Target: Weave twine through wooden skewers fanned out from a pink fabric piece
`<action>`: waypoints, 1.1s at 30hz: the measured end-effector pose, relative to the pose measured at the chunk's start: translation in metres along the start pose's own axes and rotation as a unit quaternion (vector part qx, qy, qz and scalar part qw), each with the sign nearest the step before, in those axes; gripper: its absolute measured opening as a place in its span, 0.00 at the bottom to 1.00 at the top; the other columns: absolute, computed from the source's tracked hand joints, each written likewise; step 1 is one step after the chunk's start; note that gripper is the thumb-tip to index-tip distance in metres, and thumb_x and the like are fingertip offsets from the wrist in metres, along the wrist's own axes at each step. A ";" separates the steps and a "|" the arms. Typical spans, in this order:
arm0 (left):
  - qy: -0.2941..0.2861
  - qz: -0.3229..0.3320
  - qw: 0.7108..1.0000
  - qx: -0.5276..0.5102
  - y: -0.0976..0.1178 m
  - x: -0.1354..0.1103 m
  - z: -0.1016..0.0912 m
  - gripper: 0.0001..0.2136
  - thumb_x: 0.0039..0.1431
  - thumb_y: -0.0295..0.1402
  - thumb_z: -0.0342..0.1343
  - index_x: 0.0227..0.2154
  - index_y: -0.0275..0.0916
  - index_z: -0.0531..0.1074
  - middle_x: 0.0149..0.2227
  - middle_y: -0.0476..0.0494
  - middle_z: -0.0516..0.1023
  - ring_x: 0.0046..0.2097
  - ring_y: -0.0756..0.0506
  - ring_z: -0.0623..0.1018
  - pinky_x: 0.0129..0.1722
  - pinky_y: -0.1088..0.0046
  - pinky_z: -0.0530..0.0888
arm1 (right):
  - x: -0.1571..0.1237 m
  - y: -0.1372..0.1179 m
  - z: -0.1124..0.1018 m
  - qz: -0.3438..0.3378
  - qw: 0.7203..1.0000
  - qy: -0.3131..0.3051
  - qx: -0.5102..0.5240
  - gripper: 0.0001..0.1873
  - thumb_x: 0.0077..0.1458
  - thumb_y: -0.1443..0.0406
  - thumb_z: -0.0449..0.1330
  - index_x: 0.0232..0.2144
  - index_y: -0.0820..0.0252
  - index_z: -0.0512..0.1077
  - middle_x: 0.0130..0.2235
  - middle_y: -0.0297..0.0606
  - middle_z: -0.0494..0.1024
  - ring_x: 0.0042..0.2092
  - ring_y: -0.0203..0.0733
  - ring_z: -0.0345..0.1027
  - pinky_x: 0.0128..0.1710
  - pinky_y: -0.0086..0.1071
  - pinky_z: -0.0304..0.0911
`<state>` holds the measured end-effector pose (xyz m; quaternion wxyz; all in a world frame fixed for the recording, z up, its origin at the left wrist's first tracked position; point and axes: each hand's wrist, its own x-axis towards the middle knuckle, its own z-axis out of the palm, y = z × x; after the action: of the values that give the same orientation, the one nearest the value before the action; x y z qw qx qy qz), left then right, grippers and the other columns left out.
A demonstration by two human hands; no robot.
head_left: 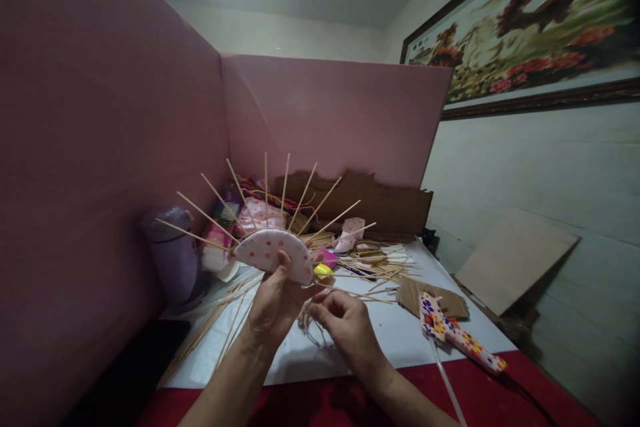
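My left hand (274,303) grips a half-round pad (274,252) covered in white cloth with pink dots. Several thin wooden sticks (300,199) fan out of the pad's curved top edge. My right hand (345,325) is just to the right and below, with its fingers pinched on thin pale string (306,324) that hangs in loops under the pad. Both hands are over a white sheet (395,333) on the table.
Loose wooden sticks (373,265) lie scattered behind the hands and at the left. A glue gun with a flowered cover (457,335) rests at the right beside cardboard scraps (435,297). A purple jar (173,253) stands at the left. Pink partition boards (335,113) close off left and back.
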<state>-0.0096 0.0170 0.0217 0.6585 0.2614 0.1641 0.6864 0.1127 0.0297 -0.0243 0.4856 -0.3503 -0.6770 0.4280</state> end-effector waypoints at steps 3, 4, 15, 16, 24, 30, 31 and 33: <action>0.005 0.006 1.000 0.002 -0.007 0.000 -0.001 0.16 0.55 0.37 0.53 0.44 0.34 0.69 0.36 0.38 0.77 0.40 0.40 0.76 0.42 0.56 0.71 | 0.003 0.001 0.003 0.131 0.966 -0.053 0.215 0.21 0.41 0.53 0.64 0.33 0.62 0.69 0.21 0.30 0.68 0.17 0.29 0.56 0.13 0.23 0.49; 0.003 -0.002 1.000 0.001 -0.009 0.000 -0.002 0.16 0.54 0.38 0.53 0.42 0.33 0.70 0.35 0.37 0.77 0.40 0.40 0.76 0.42 0.56 0.71 | 0.004 0.001 0.003 0.142 0.952 -0.072 0.261 0.23 0.41 0.53 0.64 0.35 0.63 0.68 0.20 0.29 0.67 0.16 0.28 0.55 0.12 0.21 0.48; 0.043 0.032 0.998 -0.036 -0.009 0.002 -0.002 0.11 0.57 0.25 0.49 0.43 0.32 0.69 0.35 0.38 0.78 0.41 0.42 0.76 0.46 0.57 0.70 | 0.006 0.011 0.003 0.169 0.943 -0.049 0.281 0.19 0.39 0.55 0.65 0.21 0.63 0.64 0.14 0.28 0.67 0.11 0.24 0.51 0.09 0.19 0.42; 0.047 0.035 0.998 -0.038 -0.009 0.003 -0.002 0.12 0.57 0.25 0.49 0.44 0.32 0.68 0.36 0.38 0.78 0.41 0.42 0.76 0.46 0.57 0.70 | 0.006 0.011 0.003 0.172 0.944 -0.049 0.278 0.19 0.39 0.55 0.65 0.20 0.63 0.63 0.13 0.28 0.67 0.11 0.24 0.50 0.09 0.19 0.42; 0.055 0.039 0.997 -0.045 -0.010 0.003 -0.004 0.16 0.55 0.20 0.50 0.47 0.34 0.67 0.34 0.41 0.79 0.39 0.44 0.77 0.44 0.61 0.71 | 0.008 0.013 0.000 0.180 0.947 -0.043 0.264 0.20 0.38 0.55 0.66 0.20 0.62 0.62 0.13 0.28 0.67 0.11 0.25 0.50 0.10 0.20 0.40; 0.048 0.040 0.997 -0.047 -0.009 0.003 -0.005 0.15 0.55 0.20 0.50 0.46 0.35 0.67 0.34 0.41 0.79 0.41 0.44 0.77 0.44 0.61 0.71 | 0.008 0.014 -0.001 0.181 0.949 -0.043 0.252 0.20 0.38 0.55 0.66 0.19 0.62 0.62 0.12 0.28 0.67 0.11 0.25 0.50 0.10 0.20 0.40; 0.046 0.041 0.997 -0.047 -0.008 0.003 -0.005 0.15 0.55 0.20 0.49 0.46 0.35 0.68 0.35 0.40 0.79 0.41 0.44 0.77 0.45 0.61 0.71 | 0.008 0.014 -0.001 0.182 0.949 -0.043 0.252 0.20 0.38 0.54 0.66 0.19 0.62 0.62 0.12 0.28 0.67 0.11 0.24 0.49 0.10 0.20 0.40; 0.043 0.040 0.997 -0.047 -0.008 0.003 -0.005 0.14 0.55 0.21 0.50 0.45 0.35 0.68 0.35 0.40 0.79 0.41 0.43 0.77 0.45 0.61 0.71 | 0.008 0.014 -0.002 0.185 0.949 -0.042 0.251 0.20 0.38 0.54 0.66 0.19 0.62 0.61 0.12 0.28 0.67 0.11 0.25 0.49 0.10 0.20 0.39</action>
<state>-0.0061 0.0213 0.0137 0.6343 0.2065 0.1487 0.7300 0.1129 0.0426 -0.0339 0.4411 -0.3179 -0.4909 0.6807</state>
